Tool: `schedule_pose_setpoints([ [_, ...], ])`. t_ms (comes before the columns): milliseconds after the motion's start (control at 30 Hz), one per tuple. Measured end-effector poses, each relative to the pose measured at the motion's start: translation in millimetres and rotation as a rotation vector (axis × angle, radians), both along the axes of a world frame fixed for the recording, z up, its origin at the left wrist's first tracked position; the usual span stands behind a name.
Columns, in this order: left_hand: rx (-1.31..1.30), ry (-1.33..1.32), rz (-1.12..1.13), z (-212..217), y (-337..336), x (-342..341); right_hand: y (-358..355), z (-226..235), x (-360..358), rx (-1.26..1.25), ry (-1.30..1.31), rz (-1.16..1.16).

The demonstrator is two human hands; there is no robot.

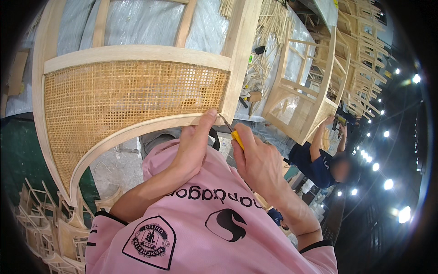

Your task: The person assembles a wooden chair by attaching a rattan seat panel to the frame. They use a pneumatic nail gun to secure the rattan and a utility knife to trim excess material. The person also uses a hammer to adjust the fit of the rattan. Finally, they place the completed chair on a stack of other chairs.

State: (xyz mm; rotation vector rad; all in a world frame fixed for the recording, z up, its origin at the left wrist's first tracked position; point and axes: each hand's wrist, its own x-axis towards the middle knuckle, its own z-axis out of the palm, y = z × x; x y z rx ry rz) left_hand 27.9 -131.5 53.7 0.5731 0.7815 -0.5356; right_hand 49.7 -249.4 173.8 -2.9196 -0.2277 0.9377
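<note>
Cane webbing [127, 98] fills the wooden chair frame [137, 52] that I hold up before me, and the work is at its lower right corner, where the curved rail meets the upright post. My left hand [194, 146] lies closed against that curved rail just below the webbing, thumb pressed flat on the wood at the corner, so the frame stays steady while I work. My right hand [260, 160] is clamped around a small yellow-handled tool [232, 132], its thin metal tip pointing up into the joint right beside my left thumb. To do this well, I judge the tip should ride along the groove at the edge of the webbing and not stray onto the woven strands, which look thin and would likely fray or snap under a slip. I want short, controlled strokes with the wrist low, the thumb acting as a fence next to the tip but never in its path. Pressure should go into the rail, not across it, or the pale wood may take a scratch that shows. Beyond the frame to the right, another bare chair frame [303, 100] stands on the plastic-covered bench [292, 50], and a person in a dark blue shirt [315, 162] works at it, well apart from my corner. Stacked frames lie below the left end of my frame.
</note>
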Motion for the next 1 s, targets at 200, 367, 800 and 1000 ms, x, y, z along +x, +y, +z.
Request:
schedule_pose_setpoints([
  [200, 0.019, -0.020, -0.027, -5.2, -0.5, -3.1, 8.8, 11.7, 15.9, -0.066, 0.101, 0.095],
  [367, 0.041, -0.014, -0.038, -2.6, 0.8, 0.1, 18.7, 13.7, 31.0, -0.151, 0.213, 0.134],
  [800, 0.098, -0.015, -0.072, -16.7, -8.8, -3.9, -65.1, 7.1, -4.8, -0.025, -0.489, -0.235],
  [1000, 0.303, -0.161, 0.025, -18.9, -27.7, -6.1, -126.6, -63.0, -71.1, 0.335, -0.069, -0.494],
])
